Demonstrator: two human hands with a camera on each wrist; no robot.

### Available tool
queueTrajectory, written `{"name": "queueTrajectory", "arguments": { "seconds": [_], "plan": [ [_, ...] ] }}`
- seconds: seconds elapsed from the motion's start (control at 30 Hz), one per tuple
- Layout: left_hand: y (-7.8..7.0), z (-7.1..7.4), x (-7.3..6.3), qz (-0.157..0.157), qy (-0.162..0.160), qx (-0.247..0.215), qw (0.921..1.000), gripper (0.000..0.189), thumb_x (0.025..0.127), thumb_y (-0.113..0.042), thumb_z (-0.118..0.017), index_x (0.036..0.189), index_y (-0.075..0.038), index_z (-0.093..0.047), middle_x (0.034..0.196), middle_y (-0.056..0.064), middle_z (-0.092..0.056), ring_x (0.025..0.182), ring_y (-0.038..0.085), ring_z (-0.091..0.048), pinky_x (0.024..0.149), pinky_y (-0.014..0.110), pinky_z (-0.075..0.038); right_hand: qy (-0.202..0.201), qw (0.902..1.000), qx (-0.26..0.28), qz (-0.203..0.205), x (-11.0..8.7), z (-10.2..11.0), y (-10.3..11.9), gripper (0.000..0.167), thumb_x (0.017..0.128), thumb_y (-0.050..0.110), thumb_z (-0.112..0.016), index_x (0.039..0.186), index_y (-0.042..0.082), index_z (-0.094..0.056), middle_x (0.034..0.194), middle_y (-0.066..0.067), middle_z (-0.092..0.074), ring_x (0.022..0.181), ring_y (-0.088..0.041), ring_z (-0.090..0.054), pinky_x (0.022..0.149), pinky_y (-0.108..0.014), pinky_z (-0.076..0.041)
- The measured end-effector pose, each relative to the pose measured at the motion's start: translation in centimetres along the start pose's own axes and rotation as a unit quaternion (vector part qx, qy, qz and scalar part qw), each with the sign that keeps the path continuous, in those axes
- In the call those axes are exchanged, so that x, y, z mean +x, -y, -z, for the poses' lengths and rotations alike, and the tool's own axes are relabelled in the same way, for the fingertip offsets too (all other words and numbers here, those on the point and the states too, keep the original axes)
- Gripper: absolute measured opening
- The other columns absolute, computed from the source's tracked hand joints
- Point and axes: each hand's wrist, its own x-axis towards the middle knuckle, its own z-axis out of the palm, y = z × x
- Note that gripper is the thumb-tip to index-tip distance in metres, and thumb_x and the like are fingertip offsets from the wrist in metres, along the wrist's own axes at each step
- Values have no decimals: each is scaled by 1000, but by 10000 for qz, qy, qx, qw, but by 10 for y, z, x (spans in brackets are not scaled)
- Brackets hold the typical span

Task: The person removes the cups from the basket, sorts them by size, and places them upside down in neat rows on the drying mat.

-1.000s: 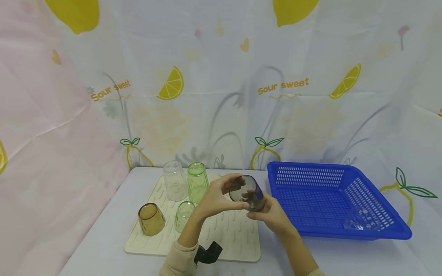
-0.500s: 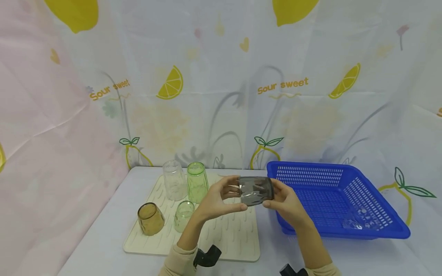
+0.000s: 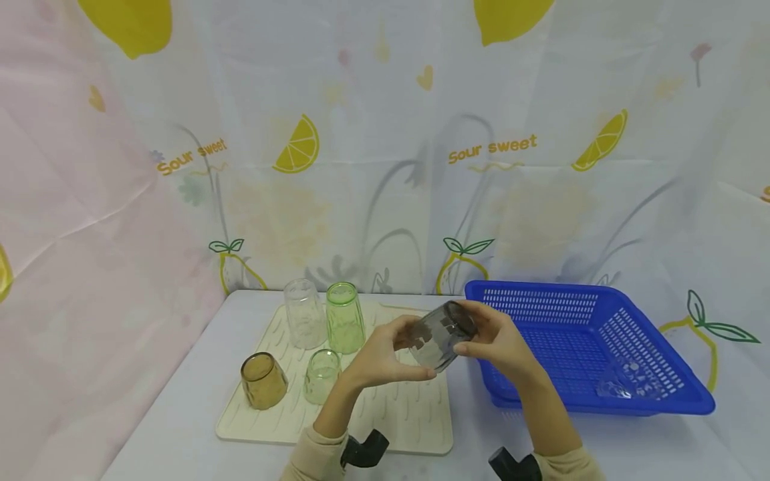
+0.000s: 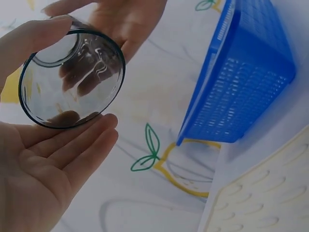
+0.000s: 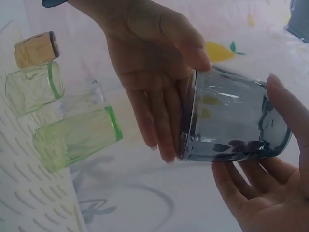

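A smoky grey glass tumbler [image 3: 438, 339] is held tilted in the air above the mat's right side. My left hand [image 3: 385, 355] holds it at the open rim, thumb on one side and fingers on the other. At the thick base end, my right hand [image 3: 500, 344] grips it between thumb and fingers. In the left wrist view the mouth of the tumbler [image 4: 72, 87] faces the camera. The right wrist view shows the tumbler [image 5: 231, 121] side-on between both hands.
A cream ridged drying mat [image 3: 403, 417] carries an amber glass [image 3: 263, 382], a short green glass [image 3: 321, 377], a tall green glass [image 3: 344, 321] and a tall clear glass [image 3: 304, 317]. To the right, a blue basket [image 3: 541, 288] contains a clear glass object [image 3: 628, 381].
The tumbler turned from mouth-toward-camera to sideways, then tilted with its base end raised. My right hand shifted up and right along with the base. The glasses on the mat stayed put.
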Motion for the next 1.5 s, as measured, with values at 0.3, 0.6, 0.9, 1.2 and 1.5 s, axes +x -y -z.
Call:
{"name": "queueTrajectory", "arguments": {
  "seconds": [0.3,0.6,0.9,1.2,1.5],
  "plan": [
    [0,-6,0,43,197,230,9995,60,68,-15,-81,120,0,-54,106,9,-62,92,11,-58,85,26,-52,570,9883,-1413,-46,15,-5,11,56,79,-2,-72,129,-9,-48,114,-5,-62,99,-14,-62,85,-28,-54],
    [7,-7,-7,66,10,-104,9999,66,70,-10,-83,128,-1,-52,119,12,-61,107,18,-60,98,29,-48,554,9804,-1891,-64,17,-10,12,55,76,-3,-75,126,-8,-51,112,-16,-62,99,-11,-62,87,-27,-53],
    [20,-11,-44,360,-767,131,9963,59,78,-18,-78,128,1,-53,121,14,-62,112,29,-60,99,32,-48,233,9796,-1985,-211,15,-9,5,55,77,-1,-74,127,-8,-50,110,-20,-62,95,-10,-63,85,-26,-54],
    [26,-5,-93,591,-1226,518,9893,53,77,-20,-78,120,3,-58,111,15,-66,102,30,-64,91,33,-53,-40,9786,-2001,-468,10,-13,-5,56,77,1,-74,127,-9,-50,112,-21,-61,97,-8,-61,85,-26,-53],
    [28,7,-145,502,-2496,1113,9606,48,68,-6,-83,110,5,-63,101,11,-70,91,16,-67,79,29,-58,-143,9771,-2020,-657,9,-22,-16,58,78,5,-75,129,-6,-50,117,-20,-61,101,-14,-62,89,-27,-52]
  ]
}}
